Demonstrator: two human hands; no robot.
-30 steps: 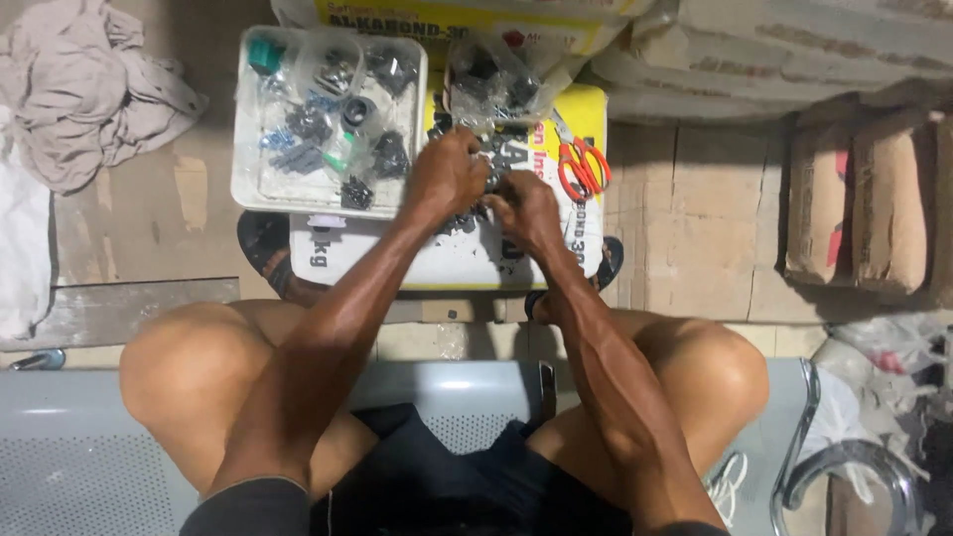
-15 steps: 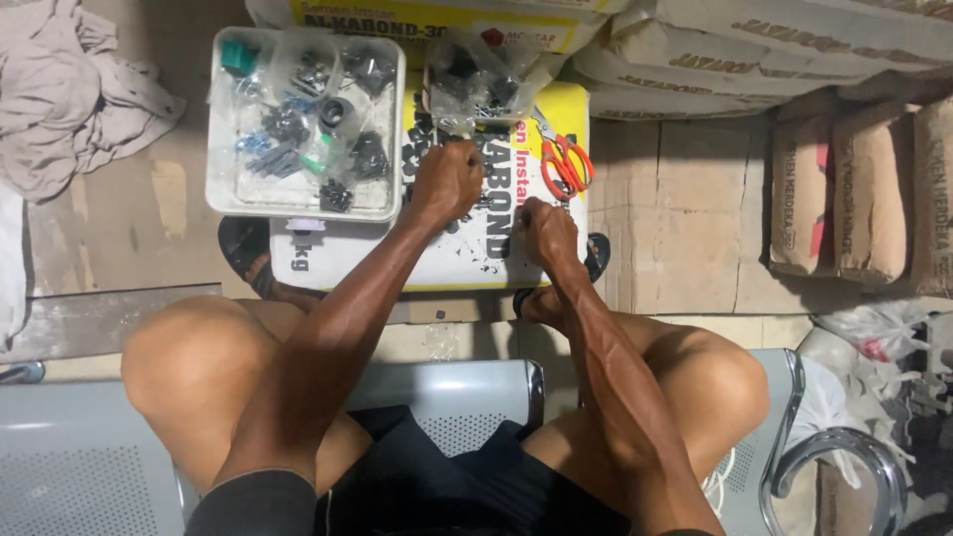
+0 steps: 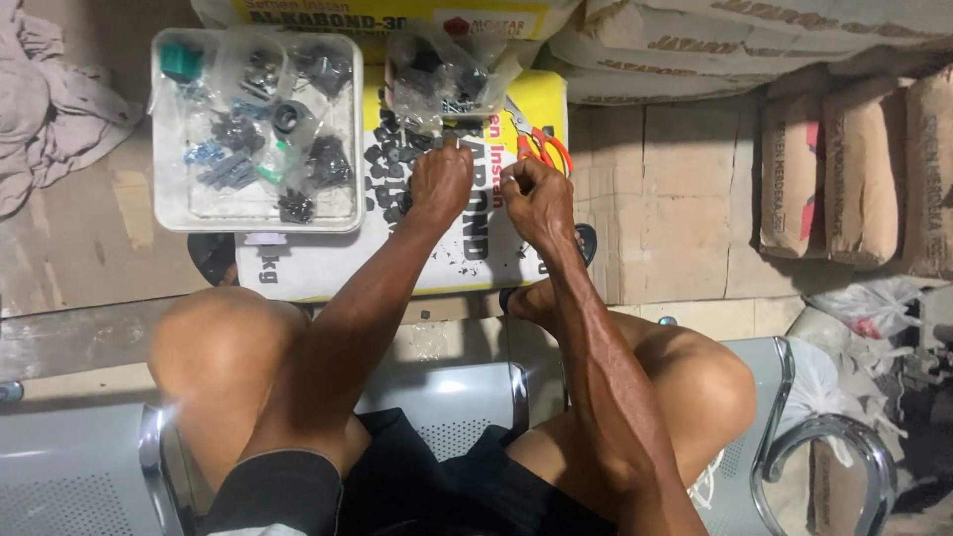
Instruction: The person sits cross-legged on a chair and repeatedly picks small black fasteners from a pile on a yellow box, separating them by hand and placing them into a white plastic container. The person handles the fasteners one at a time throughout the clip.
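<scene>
The person sits on a perforated metal bench (image 3: 437, 417) and works over a white-and-yellow sack (image 3: 467, 248) lying flat on the floor between the feet. The sack serves as the work surface, which keeps the parts within reach of both hands.

Left hand (image 3: 440, 182): curled over the middle of the sack, knuckles up, at the near edge of a scatter of small black parts (image 3: 389, 164). The grip is clenched with fingertips pinched together; what they pinch is too small to identify.

Right hand (image 3: 537, 199): just beside the left hand, toward the sack's right edge. The grip is likewise drawn closed at the fingertips. Whether it holds a part cannot be told. The two hands sit near enough to pass or join a piece between them.

The loose black parts lie spread on the sack rather than heaped, so single pieces can be picked out. A clear plastic bag (image 3: 447, 69) of similar parts rests at the far end of the sack, its mouth toward the hands.

Orange-handled scissors (image 3: 536, 144) lie on the sack's far right corner, clear of the parts. A white tray (image 3: 169, 213) touches the sack's left side and holds bagged dark components, sorted in separate bags. Grey cloth (image 3: 45, 109) lies further left; more sacks (image 3: 774, 40) are stacked beyond.
</scene>
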